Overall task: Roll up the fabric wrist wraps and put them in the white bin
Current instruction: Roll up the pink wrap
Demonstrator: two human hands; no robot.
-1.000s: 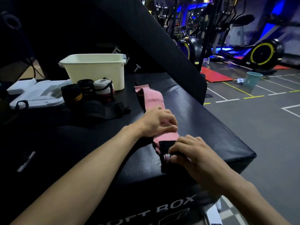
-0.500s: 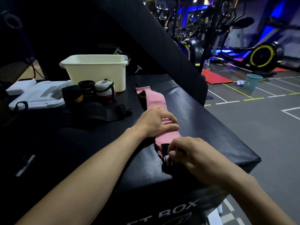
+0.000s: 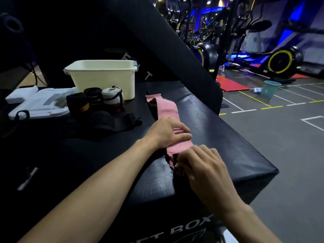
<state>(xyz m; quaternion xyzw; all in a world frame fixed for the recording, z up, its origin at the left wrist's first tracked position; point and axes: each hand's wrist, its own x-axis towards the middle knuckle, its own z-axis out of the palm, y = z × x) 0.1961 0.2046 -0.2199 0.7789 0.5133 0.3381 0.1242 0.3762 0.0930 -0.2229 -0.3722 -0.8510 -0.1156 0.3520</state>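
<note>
A pink wrist wrap [image 3: 166, 109] lies stretched out flat on the black soft box [image 3: 219, 137], running away from me. My left hand [image 3: 168, 132] presses down on its middle. My right hand [image 3: 201, 163] pinches the wrap's near end, where a dark patch is folded over. The white bin [image 3: 103, 76] stands at the back left of the box. In front of it sit three rolled wraps: a black one with yellow stripes [image 3: 78, 104], a black one [image 3: 93, 96] and a white one [image 3: 113, 98]. An unrolled black wrap [image 3: 112, 121] lies beside them.
A white plastic lid [image 3: 40, 104] lies left of the rolls. A slanted black pad [image 3: 175, 50] rises behind the box. The box's right edge drops to the gym floor, where a teal bucket [image 3: 270, 89], a red mat [image 3: 231, 84] and exercise bikes stand.
My right hand has turned the near end of the pink wrap over and crept a little forward along it. My left hand stays pressed on the wrap.
</note>
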